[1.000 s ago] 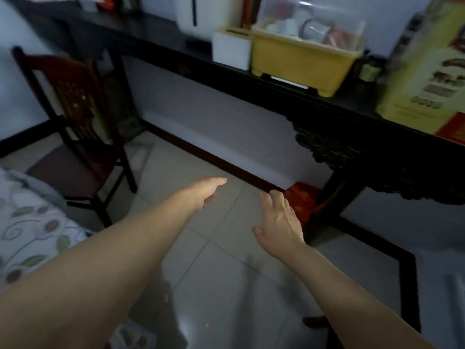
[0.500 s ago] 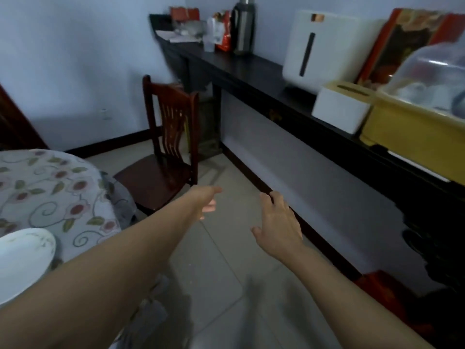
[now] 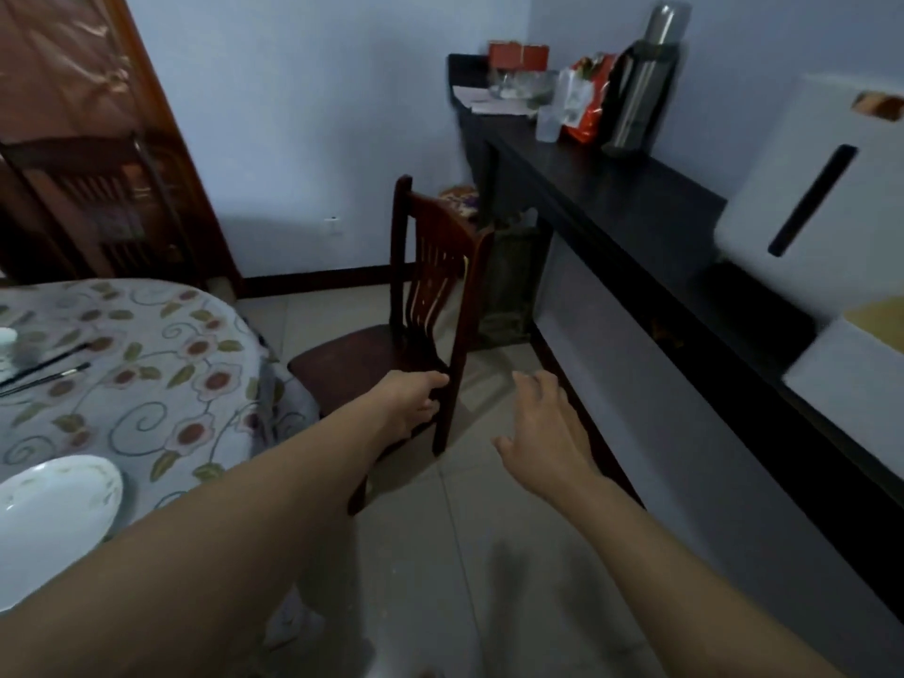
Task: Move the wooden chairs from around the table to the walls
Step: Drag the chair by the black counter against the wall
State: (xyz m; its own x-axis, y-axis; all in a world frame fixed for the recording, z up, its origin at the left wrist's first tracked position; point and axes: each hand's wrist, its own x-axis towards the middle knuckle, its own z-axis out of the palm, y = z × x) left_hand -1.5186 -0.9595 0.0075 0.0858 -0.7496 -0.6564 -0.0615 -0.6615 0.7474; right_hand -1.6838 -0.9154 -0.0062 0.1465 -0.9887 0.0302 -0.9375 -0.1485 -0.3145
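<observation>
A dark wooden chair [image 3: 430,296] stands between the round table [image 3: 161,384] with its floral cloth and the long dark sideboard [image 3: 631,198], its back towards the sideboard. My left hand [image 3: 411,403] reaches out in front of the seat's rear corner, fingers loosely curled; I cannot tell whether it touches the wood. Relaxed and holding nothing, my right hand [image 3: 543,433] hovers over the floor to the right of the chair. A second wooden chair [image 3: 98,203] stands behind the table by the brown door.
A white plate [image 3: 54,516] and dark chopsticks [image 3: 44,374] lie on the table. The sideboard carries a steel flask [image 3: 641,80], a white appliance [image 3: 822,203] and small packets. A bag [image 3: 508,286] stands under its far end. Tiled floor runs between table and sideboard.
The view has swung left, bringing the chair nearer and more central. My left hand now overlaps the chair's seat corner; my right hand keeps the same spread pose.
</observation>
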